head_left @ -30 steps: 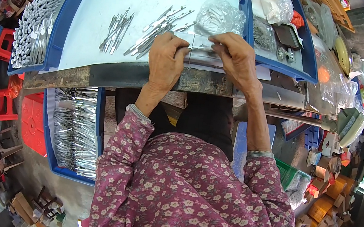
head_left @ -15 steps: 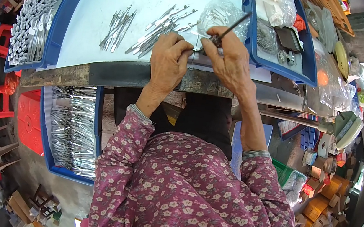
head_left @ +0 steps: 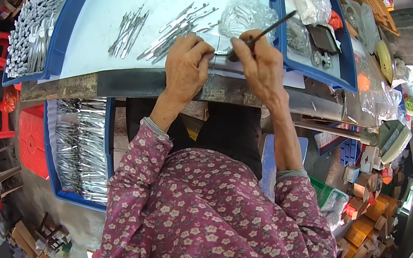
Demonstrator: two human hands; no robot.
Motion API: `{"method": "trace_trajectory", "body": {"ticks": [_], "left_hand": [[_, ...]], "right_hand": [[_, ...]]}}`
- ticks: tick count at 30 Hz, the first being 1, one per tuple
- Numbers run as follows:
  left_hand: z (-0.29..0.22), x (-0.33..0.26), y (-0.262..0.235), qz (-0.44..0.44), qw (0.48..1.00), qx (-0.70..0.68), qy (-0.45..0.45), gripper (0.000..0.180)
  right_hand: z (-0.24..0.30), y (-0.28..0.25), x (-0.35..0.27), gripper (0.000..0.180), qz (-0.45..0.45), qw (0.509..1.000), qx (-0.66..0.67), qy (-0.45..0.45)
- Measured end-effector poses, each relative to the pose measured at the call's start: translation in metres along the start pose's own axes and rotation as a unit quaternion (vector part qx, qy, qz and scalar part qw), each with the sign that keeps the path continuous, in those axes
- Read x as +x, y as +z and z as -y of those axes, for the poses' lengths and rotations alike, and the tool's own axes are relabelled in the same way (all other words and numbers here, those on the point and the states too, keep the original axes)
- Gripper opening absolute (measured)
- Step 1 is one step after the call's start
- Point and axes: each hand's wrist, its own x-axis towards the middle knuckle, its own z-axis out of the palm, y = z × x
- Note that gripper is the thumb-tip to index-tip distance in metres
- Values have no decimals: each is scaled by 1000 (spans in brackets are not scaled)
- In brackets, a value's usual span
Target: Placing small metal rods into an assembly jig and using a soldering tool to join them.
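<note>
At the table's front edge, my left hand is closed in a pinch on a thin metal piece, whose end shows between the hands. My right hand is wrapped round a dark tool with a long thin shaft, which slants up and to the right. The tool's lower end is by the metal piece; whether they touch I cannot tell. Beyond my left hand lie a loose pile of slim metal strips and a smaller pile. A clear plastic bag of metal parts lies beyond my right hand.
On the left, a blue tray holds many slim metal pieces. Another blue tray below the table edge is full of them. To the right, a blue bin holds bags and small parts. A lamp-like fixture juts out by the table's right end.
My right hand has shifted slightly, and the tool's shaft now leans further right. More of the metal piece shows between my hands. The whole view has shifted a little left.
</note>
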Motion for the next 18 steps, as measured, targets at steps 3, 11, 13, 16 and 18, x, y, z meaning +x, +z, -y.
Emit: {"method": "trace_trajectory", "body": {"ticks": [3,11,13,16,18], "left_hand": [[-1,1,1,5,1000,3,-4,7],[-4,4,-2,21,1000,1,-8,7],[-2,3,-5,23,1000,16,1,6],[-5,6,-3,41,999,6,-9,7],[-8,8,-5,48,999,7,-9,9]], "right_hand": [[0,-19,5,21,-46,998,15,-29],[-18,5,-8,21,-89,993,-42,-60],[-18,-1,-5,25,-76,996,-40,-8],[-33,-17,-3,26,-91,991,81,51],[-29,-25,0,25,-116,990,80,30]]}}
